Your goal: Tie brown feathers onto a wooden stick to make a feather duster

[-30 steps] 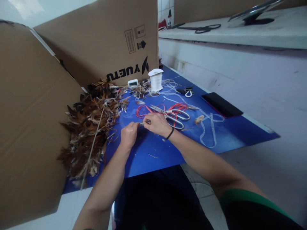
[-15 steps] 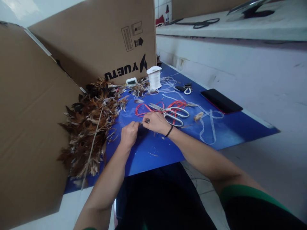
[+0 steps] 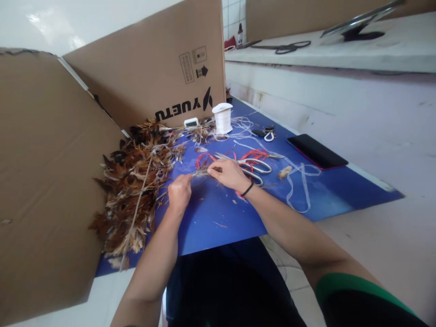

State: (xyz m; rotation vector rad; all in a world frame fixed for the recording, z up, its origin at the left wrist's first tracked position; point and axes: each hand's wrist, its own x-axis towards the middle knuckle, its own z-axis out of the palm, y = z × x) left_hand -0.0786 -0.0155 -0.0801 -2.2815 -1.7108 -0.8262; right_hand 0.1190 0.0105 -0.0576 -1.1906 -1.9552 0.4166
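Observation:
A small brown feather (image 3: 203,171) stretches between my two hands, just above the blue tabletop (image 3: 207,222). Closed in a pinch, my left hand (image 3: 180,190) grips its left end. The thumb and fingers of my right hand (image 3: 232,174) pinch the feather's other end. Scissors with white handles (image 3: 260,166) lie behind and beside my right hand, which covers part of them. Red ribbon (image 3: 256,155) is tangled around the scissors. To the left of my left hand spreads a big heap of brown feathers (image 3: 136,181).
Cardboard panels (image 3: 136,68) stand behind and at the left. At the back are a white ribbon spool (image 3: 223,119), a small white digital display (image 3: 191,122) and keys (image 3: 269,133). A black tablet or phone (image 3: 317,151) lies at the right, near loose sheer ribbon (image 3: 303,186).
My hands have moved a little apart, and more of the feather shows between them. The whole view has tilted slightly upward.

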